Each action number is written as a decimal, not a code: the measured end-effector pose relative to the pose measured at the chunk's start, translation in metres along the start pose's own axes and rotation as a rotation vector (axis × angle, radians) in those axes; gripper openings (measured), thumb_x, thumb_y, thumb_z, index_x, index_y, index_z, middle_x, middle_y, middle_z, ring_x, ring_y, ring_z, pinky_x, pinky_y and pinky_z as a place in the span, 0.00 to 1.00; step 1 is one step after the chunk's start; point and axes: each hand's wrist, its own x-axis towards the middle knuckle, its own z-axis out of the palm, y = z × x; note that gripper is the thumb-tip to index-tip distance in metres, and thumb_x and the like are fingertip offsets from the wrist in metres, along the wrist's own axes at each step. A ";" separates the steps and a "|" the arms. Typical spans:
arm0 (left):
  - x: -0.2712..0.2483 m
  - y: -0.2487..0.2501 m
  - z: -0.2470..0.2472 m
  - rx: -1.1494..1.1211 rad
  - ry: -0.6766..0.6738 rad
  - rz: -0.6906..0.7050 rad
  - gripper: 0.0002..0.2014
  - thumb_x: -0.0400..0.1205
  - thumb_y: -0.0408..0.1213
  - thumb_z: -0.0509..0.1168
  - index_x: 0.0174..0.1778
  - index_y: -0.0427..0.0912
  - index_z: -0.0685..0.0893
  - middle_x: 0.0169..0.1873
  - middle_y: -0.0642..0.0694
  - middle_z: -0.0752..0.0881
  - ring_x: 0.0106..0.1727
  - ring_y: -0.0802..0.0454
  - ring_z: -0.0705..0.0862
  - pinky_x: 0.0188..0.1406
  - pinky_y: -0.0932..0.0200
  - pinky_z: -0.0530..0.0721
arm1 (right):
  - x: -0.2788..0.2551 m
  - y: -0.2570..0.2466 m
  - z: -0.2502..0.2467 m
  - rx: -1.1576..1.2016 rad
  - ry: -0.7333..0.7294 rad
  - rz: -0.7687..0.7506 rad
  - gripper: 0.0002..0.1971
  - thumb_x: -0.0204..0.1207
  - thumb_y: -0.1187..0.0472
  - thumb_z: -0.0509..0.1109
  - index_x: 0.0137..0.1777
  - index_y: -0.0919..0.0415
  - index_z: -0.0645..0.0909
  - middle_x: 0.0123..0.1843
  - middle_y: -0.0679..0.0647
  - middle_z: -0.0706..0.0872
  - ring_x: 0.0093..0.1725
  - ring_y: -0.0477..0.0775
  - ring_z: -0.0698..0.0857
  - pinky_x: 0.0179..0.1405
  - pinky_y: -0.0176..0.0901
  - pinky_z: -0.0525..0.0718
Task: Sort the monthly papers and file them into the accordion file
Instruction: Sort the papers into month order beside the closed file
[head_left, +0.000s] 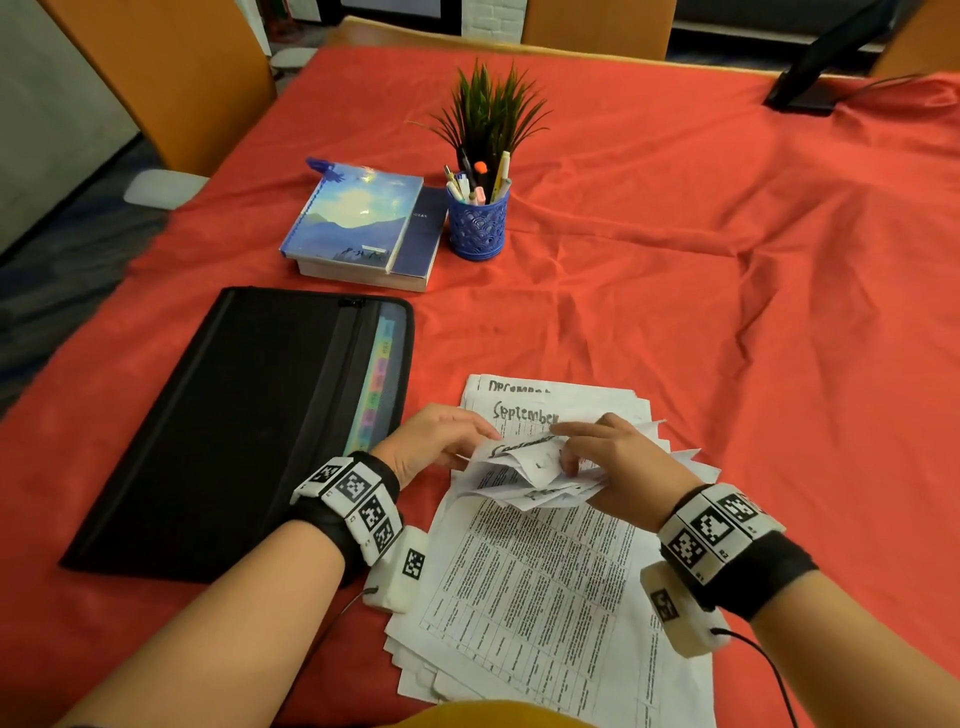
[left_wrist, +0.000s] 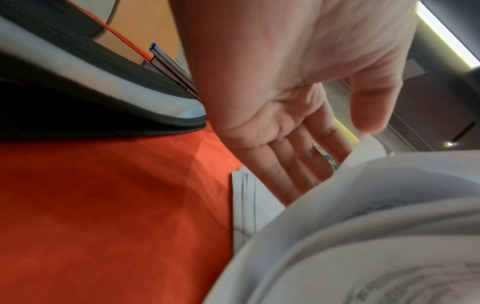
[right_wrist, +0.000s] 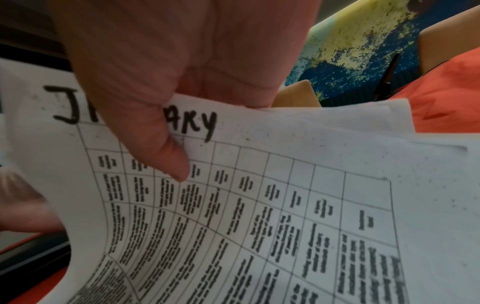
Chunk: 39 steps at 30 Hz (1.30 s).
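A loose pile of white printed papers (head_left: 550, 587) with handwritten month names lies on the red cloth in front of me. My right hand (head_left: 613, 462) pinches the curled-up top edges of several sheets; in the right wrist view its thumb (right_wrist: 161, 144) presses on a sheet headed January (right_wrist: 259, 185). My left hand (head_left: 441, 436) has straight fingers (left_wrist: 293, 168) slipped under the lifted sheets (left_wrist: 363, 236), thumb above them. Sheets marked September (head_left: 524, 413) and December show at the pile's far end. The black accordion file (head_left: 244, 415) lies flat to the left, coloured tabs (head_left: 376, 384) showing along its open side.
Two stacked books (head_left: 363, 228) and a blue pen cup (head_left: 478, 218) with a small green plant (head_left: 488, 109) behind it stand beyond the file. A black stand (head_left: 821, 67) sits at the far right corner. Orange chairs (head_left: 171, 78) surround the table.
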 end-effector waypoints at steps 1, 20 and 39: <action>0.002 0.002 -0.002 -0.019 -0.004 -0.020 0.09 0.74 0.33 0.63 0.40 0.38 0.89 0.39 0.43 0.90 0.39 0.54 0.87 0.37 0.63 0.83 | 0.000 0.003 0.001 -0.002 0.007 -0.015 0.15 0.55 0.72 0.75 0.35 0.54 0.78 0.57 0.48 0.87 0.43 0.52 0.75 0.44 0.36 0.71; 0.012 0.010 -0.004 0.350 -0.130 0.114 0.06 0.76 0.29 0.72 0.45 0.43 0.86 0.57 0.44 0.87 0.56 0.54 0.83 0.63 0.59 0.77 | 0.002 0.000 -0.003 0.114 -0.035 0.093 0.09 0.62 0.69 0.74 0.39 0.57 0.79 0.76 0.57 0.70 0.62 0.55 0.83 0.49 0.48 0.83; 0.012 -0.008 0.006 0.029 0.222 0.028 0.12 0.71 0.25 0.75 0.49 0.32 0.82 0.48 0.35 0.89 0.44 0.46 0.88 0.36 0.62 0.87 | -0.008 -0.001 -0.001 0.031 0.081 -0.068 0.12 0.57 0.70 0.78 0.37 0.57 0.80 0.68 0.58 0.80 0.69 0.65 0.77 0.65 0.58 0.77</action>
